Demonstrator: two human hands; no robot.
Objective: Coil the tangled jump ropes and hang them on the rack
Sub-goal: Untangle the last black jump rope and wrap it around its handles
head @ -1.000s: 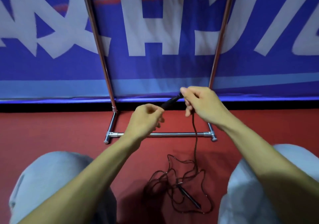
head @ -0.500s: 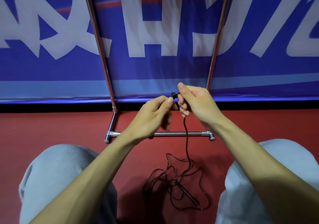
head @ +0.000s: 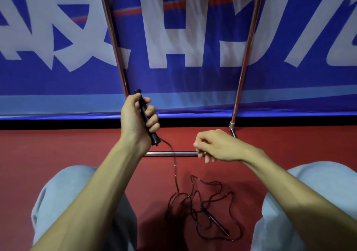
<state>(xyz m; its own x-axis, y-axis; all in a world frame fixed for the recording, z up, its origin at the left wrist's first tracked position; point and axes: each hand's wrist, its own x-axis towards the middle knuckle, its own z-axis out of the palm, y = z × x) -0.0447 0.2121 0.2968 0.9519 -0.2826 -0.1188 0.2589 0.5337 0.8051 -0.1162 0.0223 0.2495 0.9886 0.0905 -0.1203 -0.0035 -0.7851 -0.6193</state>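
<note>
My left hand (head: pixel 135 119) is now gripping the black handle (head: pixel 155 139) of the jump rope (head: pixel 175 169), fingers (head: pixel 152 121) and thumb wrapped round it. The handle is standing steeply, with its top poking out above my fist and its cord end showing below. Half a second ago both hands were meeting at that handle, and a second ago my right hand (head: pixel 216 146) was the one holding it. The handle has since passed across, and my right hand is dropping away to the right and lower. It is well apart from the left, with its fingers loosely curled and nothing visible in them.

From the bottom of the handle the thin dark cord is falling between my hands, crossing in front of the rack's base bar (head: pixel 173 153) just beyond them. It is running down into the tangle (head: pixel 185 198) on the red floor (head: pixel 58 154), below and nearer to me than either hand. The second handle (head: pixel 215 222) is lying inside that tangle, which looks unchanged in shape.

The metal rack (head: pixel 248 44) is rising beyond my hands, its left pole behind my left fist and its right pole beyond my right hand. A blue banner (head: pixel 193 80) with pale letters is hanging behind it. My knees (head: pixel 77 192) in pale trousers are framing the tangle.
</note>
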